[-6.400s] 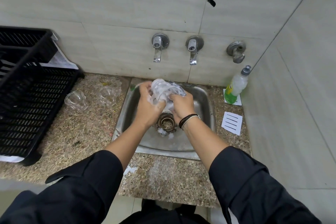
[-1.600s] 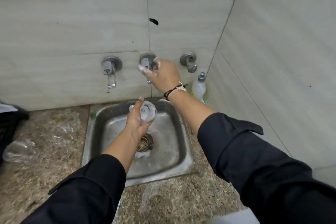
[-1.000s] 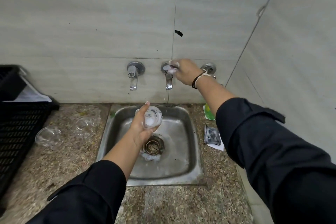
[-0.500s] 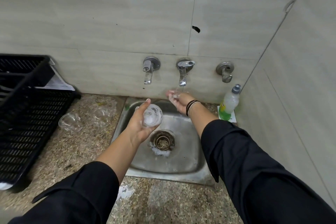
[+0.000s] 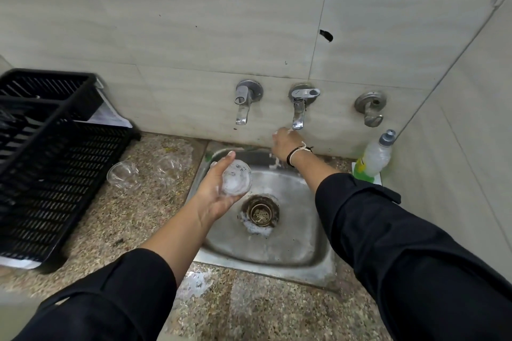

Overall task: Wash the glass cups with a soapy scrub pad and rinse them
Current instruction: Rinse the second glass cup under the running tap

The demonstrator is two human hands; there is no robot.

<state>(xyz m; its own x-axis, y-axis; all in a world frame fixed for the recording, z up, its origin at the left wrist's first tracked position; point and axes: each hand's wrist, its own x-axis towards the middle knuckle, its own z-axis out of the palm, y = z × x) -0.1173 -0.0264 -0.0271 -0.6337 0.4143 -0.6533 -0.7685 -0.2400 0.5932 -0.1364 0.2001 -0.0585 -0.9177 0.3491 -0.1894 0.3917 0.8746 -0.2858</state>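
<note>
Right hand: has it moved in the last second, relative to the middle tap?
Yes. The right hand was up on the middle tap lever a second ago; now it has dropped below the spout, above the sink back rim.

I see soft, even, dimmish light with faint shadows. My wide lens bends the edges; the rack looks slightly blurred.

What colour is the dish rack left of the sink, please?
Black dish rack, clearest in the head view.
</note>
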